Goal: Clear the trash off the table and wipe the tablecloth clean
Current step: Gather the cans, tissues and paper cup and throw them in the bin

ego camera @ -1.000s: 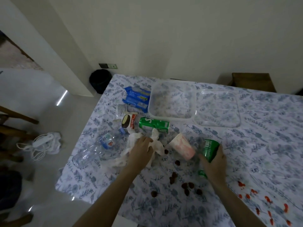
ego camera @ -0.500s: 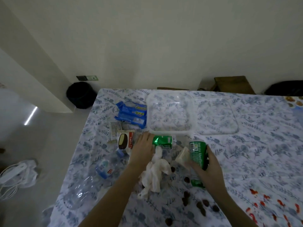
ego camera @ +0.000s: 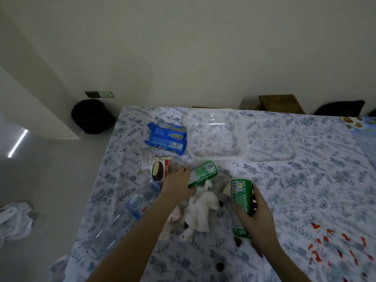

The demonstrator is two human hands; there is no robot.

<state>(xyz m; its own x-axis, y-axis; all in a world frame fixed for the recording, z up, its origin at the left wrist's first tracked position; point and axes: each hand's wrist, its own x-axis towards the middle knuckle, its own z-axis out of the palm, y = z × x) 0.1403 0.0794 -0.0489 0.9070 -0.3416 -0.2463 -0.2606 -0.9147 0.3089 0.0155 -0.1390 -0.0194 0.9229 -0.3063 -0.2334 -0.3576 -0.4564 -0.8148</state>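
Trash lies scattered over the flowered tablecloth (ego camera: 305,190). In the middle of the frame we see the left hand (ego camera: 179,185) curled round the near end of a tilted can (ego camera: 204,173), green, with a crumpled tissue (ego camera: 200,212) bunched just below the hand (whether the fingers pinch it too we cannot tell). To its right, the right hand (ego camera: 257,219) grips an upright can (ego camera: 241,193), also green. Left of the hands lie a clear bottle (ego camera: 122,220), an ice-cream wrapper (ego camera: 158,169) and a blue biscuit packet (ego camera: 167,137). Above centre sit a clear tub (ego camera: 215,137) and a flat clear lid (ego camera: 268,139), side by side. Brown crumbs (ego camera: 220,266) dot the cloth near the bottom, and red stains (ego camera: 325,239) mark it at lower right. A black bin (ego camera: 91,117) stands on the floor at upper left.
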